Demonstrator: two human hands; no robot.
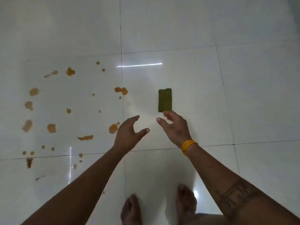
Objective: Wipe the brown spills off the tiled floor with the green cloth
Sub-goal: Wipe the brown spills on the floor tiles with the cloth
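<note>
Green cloth (165, 100), folded into a small neat rectangle, lies flat on the white tiled floor (194, 38), a little right of the middle. Nothing holds it. Just below its near edge is the right hand (174, 127). The fingers of this hand are loosely curled with the thumb sticking out to the left, and the fingertips look very close to the cloth edge, but I cannot tell if they touch it. A yellow band (188, 146) sits on that wrist.

To the left, near the right hand, is the left hand (129, 133). Its fingers are spread apart and gently bent, and it holds nothing.

Brown spills (121, 90) dot the tile to the left of the cloth, well apart from it. Some are big blobs and some are tiny drops. One blob (113, 128) lies just beside the left hand.

At the bottom, two bare feet (186, 202) stand on the floor.
</note>
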